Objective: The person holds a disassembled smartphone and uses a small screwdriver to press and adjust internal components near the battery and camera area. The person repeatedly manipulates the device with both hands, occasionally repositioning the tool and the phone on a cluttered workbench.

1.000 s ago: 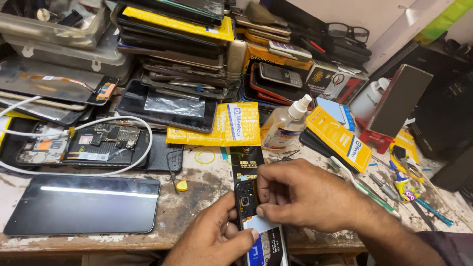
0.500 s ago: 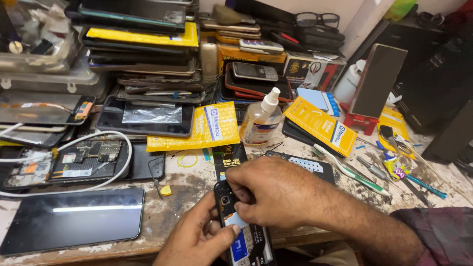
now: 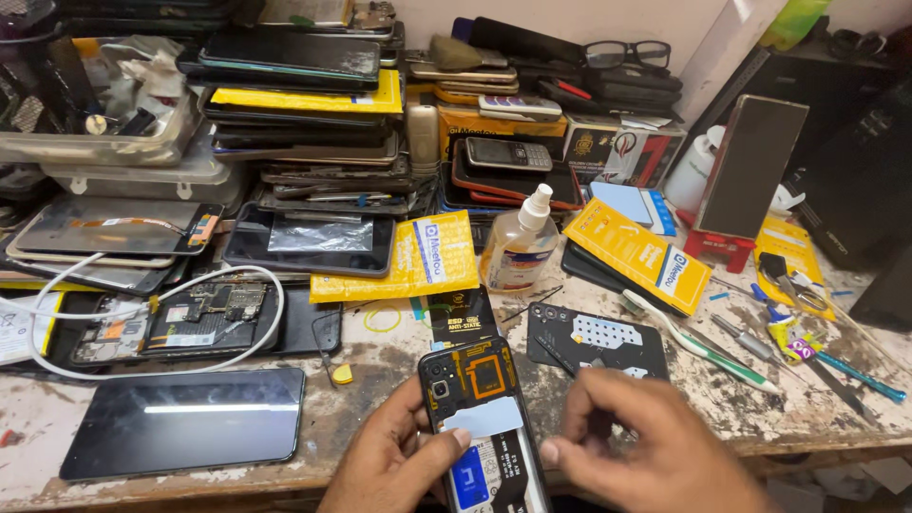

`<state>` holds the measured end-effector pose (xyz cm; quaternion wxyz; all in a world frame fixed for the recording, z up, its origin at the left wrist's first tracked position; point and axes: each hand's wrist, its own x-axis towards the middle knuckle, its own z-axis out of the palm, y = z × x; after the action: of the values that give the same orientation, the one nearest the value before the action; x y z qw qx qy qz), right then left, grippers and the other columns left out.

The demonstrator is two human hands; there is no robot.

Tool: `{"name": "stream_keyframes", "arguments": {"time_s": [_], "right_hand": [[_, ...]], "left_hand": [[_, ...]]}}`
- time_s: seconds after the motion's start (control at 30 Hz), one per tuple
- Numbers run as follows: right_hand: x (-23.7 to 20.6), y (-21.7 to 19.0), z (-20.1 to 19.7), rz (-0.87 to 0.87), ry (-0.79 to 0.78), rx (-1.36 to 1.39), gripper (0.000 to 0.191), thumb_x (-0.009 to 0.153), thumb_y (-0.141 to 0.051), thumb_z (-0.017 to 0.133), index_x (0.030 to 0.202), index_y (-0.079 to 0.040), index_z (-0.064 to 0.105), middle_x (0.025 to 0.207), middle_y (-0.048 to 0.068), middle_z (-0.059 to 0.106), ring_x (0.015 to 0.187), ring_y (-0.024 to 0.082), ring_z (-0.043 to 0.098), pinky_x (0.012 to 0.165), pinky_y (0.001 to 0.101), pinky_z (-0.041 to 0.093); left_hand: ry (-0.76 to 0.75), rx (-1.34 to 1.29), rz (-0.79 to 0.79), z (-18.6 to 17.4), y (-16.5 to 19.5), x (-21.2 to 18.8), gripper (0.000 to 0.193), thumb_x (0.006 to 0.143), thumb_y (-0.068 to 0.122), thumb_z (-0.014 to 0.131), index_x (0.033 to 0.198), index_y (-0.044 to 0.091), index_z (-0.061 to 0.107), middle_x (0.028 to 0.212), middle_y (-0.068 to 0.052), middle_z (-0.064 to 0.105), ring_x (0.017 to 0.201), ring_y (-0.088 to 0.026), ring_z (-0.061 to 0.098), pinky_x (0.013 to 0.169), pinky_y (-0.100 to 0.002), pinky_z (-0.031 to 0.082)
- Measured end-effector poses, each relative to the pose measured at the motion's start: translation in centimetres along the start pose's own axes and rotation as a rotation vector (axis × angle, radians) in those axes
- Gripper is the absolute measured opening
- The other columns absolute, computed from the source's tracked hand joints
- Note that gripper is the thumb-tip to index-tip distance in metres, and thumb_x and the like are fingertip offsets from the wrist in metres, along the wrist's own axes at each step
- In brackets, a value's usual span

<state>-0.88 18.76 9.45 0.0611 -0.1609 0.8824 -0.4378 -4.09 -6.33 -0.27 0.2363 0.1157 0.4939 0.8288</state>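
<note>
Here the scuffed workbench (image 3: 779, 418) is crowded, stacked phones (image 3: 304, 123) behind. Left hand (image 3: 394, 465) grips the opened phone (image 3: 480, 418) at the near edge, its bottom cut off; right hand (image 3: 655, 446) hovers beside, fingers loosely curled, empty

phone (image 3: 480, 418): black, orange flex, blue label, pale card | bottle (image 3: 520, 247): clear, white nozzle | packets (image 3: 394, 261): yellow, blue stripe | glass panel (image 3: 185, 423): black | cable (image 3: 57, 294): white | toothbrush (image 3: 698, 347): green-white | bench (image 3: 380, 366): stained grey-brown
</note>
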Motion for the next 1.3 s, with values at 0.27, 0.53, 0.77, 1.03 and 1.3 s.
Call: {"name": "stream_keyframes", "arguments": {"time_s": [0.27, 0.53, 0.77, 1.03, 1.3], "right_hand": [[0.2, 0.3, 3.0, -0.525, 0.37, -0.345, 0.025, 0.082, -0.01, 0.082, 0.106, -0.008, 0.075, 0.099, 0.007, 0.069, 0.089, 0.021, 0.072, 0.076, 0.0317, 0.059], [2.3, -0.7, 3.6, -0.592, 0.258, -0.417, 0.032, 0.078, -0.009, 0.084, 0.108, -0.008, 0.075, 0.102, 0.009, 0.067, 0.088, 0.024, 0.069, 0.073, 0.0342, 0.058], [3.1, -0.3, 3.6, -0.69, 0.228, -0.402, 0.03, 0.08, -0.008, 0.082, 0.109, -0.006, 0.074, 0.103, 0.01, 0.068, 0.087, 0.023, 0.07, 0.075, 0.0321, 0.057], [4.4, -1.1, 3.3, -0.478, 0.162, -0.31, 0.02, 0.085, -0.008, 0.078, 0.103, -0.003, 0.071, 0.096, 0.009, 0.072, 0.089, 0.024, 0.075, 0.076, 0.0327, 0.06], [5.2, -1.8, 3.7, -0.591, 0.116, -0.598, 0.028, 0.083, -0.012, 0.077, 0.108, -0.002, 0.069, 0.102, 0.011, 0.069, 0.093, 0.029, 0.071, 0.077, 0.0366, 0.059]], "left_hand": [[0.016, 0.035, -0.05, 0.3, -0.4, 0.3, 0.064, 0.086, -0.006, 0.065, 0.147, 0.004, 0.047, 0.12, -0.013, 0.07, 0.102, -0.015, 0.071, 0.086, -0.031, 0.06], [-0.014, 0.03, -0.103, 0.5, 0.3, 0.2, 0.068, 0.083, -0.009, 0.062, 0.148, 0.006, 0.048, 0.118, -0.009, 0.069, 0.094, -0.008, 0.069, 0.079, -0.024, 0.058], [-0.011, 0.067, -0.103, 0.0, 0.6, 0.3, 0.055, 0.089, 0.001, 0.064, 0.143, 0.004, 0.052, 0.109, -0.01, 0.071, 0.086, -0.01, 0.07, 0.068, -0.024, 0.06], [0.006, 0.097, -0.13, -0.4, 0.8, 0.6, 0.052, 0.092, 0.009, 0.065, 0.142, 0.007, 0.053, 0.102, -0.008, 0.071, 0.074, -0.011, 0.071, 0.051, -0.025, 0.059], [0.023, 0.087, -0.122, -0.4, 1.1, 0.4, 0.053, 0.09, 0.007, 0.063, 0.142, 0.009, 0.052, 0.101, -0.007, 0.07, 0.073, -0.01, 0.07, 0.051, -0.025, 0.059]]}}
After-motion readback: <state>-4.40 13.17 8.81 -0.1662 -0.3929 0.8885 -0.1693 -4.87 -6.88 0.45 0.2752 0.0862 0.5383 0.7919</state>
